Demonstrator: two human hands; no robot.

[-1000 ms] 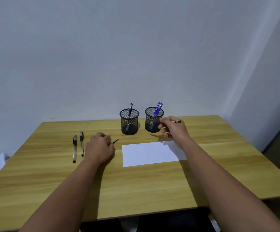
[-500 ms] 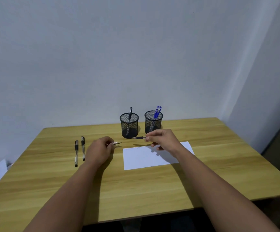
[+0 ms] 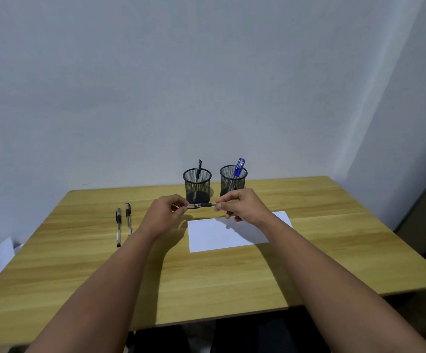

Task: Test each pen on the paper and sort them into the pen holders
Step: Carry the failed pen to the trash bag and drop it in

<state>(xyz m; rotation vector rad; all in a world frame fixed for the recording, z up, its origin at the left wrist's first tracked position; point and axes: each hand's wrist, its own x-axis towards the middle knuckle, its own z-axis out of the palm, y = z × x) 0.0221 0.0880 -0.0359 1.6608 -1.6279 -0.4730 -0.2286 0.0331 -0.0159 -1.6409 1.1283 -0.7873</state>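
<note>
Pen (image 3: 205,205) held flat in air between both hands, above table (image 3: 232,276), just in front of two holders. Right hand (image 3: 240,206) pinches pen body. Left hand (image 3: 166,212) pinches small piece at pen tip, maybe cap, hard to tell. Paper (image 3: 232,235) lies below right hand. Risk: small piece slips, rolls off table. Risk: hand bumps left holder (image 3: 197,186) or right holder (image 3: 233,180), tips it. Two pens (image 3: 123,222) wait on left, untested.

Two holders (image 3: 197,184) behind paper (image 3: 232,233), on table (image 3: 207,281)
</note>
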